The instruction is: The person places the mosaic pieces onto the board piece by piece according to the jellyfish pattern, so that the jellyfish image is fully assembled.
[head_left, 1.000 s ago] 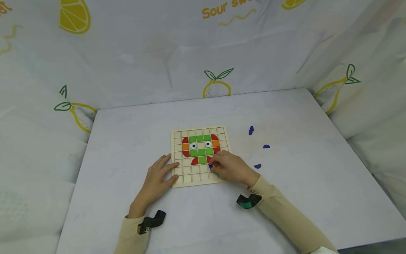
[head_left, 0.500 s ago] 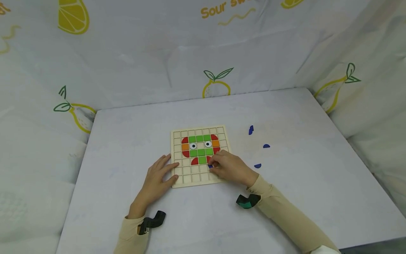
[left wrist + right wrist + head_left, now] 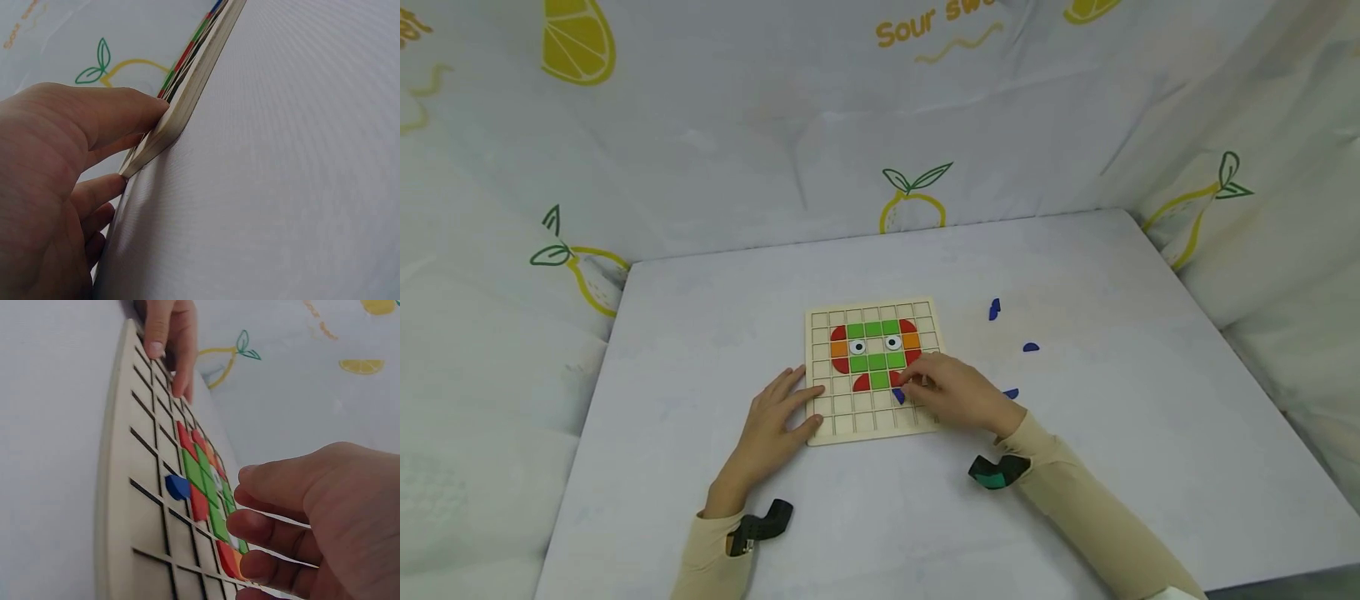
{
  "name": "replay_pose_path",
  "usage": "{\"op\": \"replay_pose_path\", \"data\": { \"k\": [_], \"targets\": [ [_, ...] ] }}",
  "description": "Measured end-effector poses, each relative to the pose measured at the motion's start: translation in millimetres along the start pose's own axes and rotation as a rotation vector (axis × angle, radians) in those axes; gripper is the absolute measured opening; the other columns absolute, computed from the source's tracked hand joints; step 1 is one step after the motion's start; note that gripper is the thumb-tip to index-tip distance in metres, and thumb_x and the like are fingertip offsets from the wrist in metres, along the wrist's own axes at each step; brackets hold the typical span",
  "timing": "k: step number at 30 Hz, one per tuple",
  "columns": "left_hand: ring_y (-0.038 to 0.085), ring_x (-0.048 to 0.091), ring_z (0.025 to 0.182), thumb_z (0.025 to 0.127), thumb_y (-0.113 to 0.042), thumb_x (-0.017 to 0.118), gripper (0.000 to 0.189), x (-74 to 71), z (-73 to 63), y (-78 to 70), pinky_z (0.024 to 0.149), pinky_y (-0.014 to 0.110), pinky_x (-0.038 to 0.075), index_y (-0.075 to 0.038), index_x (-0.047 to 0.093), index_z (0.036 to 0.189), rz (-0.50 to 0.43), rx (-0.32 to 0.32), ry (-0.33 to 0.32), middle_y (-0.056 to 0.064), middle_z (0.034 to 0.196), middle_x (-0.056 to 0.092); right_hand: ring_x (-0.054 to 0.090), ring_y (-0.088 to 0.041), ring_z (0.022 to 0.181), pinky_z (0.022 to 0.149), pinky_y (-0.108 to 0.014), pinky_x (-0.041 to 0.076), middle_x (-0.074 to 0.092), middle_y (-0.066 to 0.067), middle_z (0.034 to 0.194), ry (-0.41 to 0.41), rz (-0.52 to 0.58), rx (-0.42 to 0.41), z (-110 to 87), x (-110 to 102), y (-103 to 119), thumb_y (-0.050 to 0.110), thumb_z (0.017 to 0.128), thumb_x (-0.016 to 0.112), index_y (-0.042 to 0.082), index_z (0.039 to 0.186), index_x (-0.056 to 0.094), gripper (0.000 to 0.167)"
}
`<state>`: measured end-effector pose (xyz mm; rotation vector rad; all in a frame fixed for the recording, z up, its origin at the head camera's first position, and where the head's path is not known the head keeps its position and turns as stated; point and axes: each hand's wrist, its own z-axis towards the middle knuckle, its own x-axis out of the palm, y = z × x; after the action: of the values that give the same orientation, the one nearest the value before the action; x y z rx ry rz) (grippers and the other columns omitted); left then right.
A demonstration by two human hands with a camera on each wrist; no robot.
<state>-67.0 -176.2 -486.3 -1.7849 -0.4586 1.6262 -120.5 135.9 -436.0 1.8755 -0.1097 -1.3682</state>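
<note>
A wooden grid board [image 3: 844, 425] lies on the table, bearing green squares [image 3: 877, 362], red quarter-round pieces, orange squares and two eye pieces [image 3: 858, 347]. My left hand [image 3: 767, 429] rests on the board's left edge with fingers spread; the left wrist view shows its thumb on the corner. A blue half-round piece [image 3: 898, 397] sits on the grid just below a red piece, looking slightly raised in the right wrist view. Right beside it hovers my right hand [image 3: 958, 392], fingers loosely bent and apart from the blue piece [image 3: 178, 487], with nothing between them.
Right of the board lie several loose blue half-round pieces: two close together [image 3: 995, 310], one farther right [image 3: 1031, 347], and one partly hidden by my right wrist [image 3: 1012, 393]. White lemon-print cloth [image 3: 737, 167] hangs behind the white table [image 3: 715, 317].
My right hand has let go of the blue half-round piece and drawn slightly right, leaving the piece on the grid. My left hand stays in place.
</note>
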Motion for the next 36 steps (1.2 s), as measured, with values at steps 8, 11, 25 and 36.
{"op": "replay_pose_path", "data": {
  "k": [8, 11, 25, 36],
  "targets": [
    [0.036, 0.022, 0.156, 0.092, -0.022, 0.072, 0.044, 0.1, 0.2, -0.3, 0.120, 0.062, 0.020, -0.017, 0.065, 0.135, 0.005, -0.003, -0.003, 0.011, 0.164, 0.037, 0.055, -0.013, 0.082, 0.066, -0.023, 0.049, 0.067, 0.002, 0.093, -0.066, 0.006, 0.059, -30.8, -45, -31, 0.013, 0.099, 0.065, 0.007, 0.111, 0.073, 0.016],
    [0.036, 0.022, 0.156, 0.092, -0.022, 0.073, 0.044, 0.1, -0.5, 0.2, 0.121, 0.062, 0.019, -0.018, 0.065, 0.136, 0.000, -0.005, -0.006, 0.011, 0.164, 0.037, 0.055, -0.014, 0.083, 0.065, -0.023, 0.049, 0.068, 0.001, 0.094, -0.082, -0.042, 0.099, -45.0, -59, -41, 0.011, 0.098, 0.065, 0.006, 0.110, 0.073, 0.016],
    [0.036, 0.021, 0.156, 0.092, -0.022, 0.072, 0.045, 1.3, -0.1, 0.1, 0.121, 0.062, 0.019, -0.017, 0.065, 0.136, -0.006, 0.000, -0.006, 0.011, 0.164, 0.037, 0.054, -0.017, 0.087, 0.077, -0.032, 0.050, 0.062, -0.002, 0.093, 0.039, -0.089, 0.263, -75.2, -63, -74, 0.017, 0.088, 0.078, 0.008, 0.106, 0.068, 0.022],
    [0.040, 0.024, 0.154, 0.091, -0.019, 0.073, 0.044, 3.3, 0.5, 0.6, 0.119, 0.064, 0.021, -0.015, 0.066, 0.134, 0.002, 0.027, -0.029, 0.014, 0.162, 0.038, 0.052, -0.016, 0.080, 0.068, -0.026, 0.046, 0.061, -0.004, 0.088, 0.006, -0.093, 0.253, -68.2, -54, -84, 0.013, 0.091, 0.075, 0.005, 0.100, 0.068, 0.014]
  ]
}}
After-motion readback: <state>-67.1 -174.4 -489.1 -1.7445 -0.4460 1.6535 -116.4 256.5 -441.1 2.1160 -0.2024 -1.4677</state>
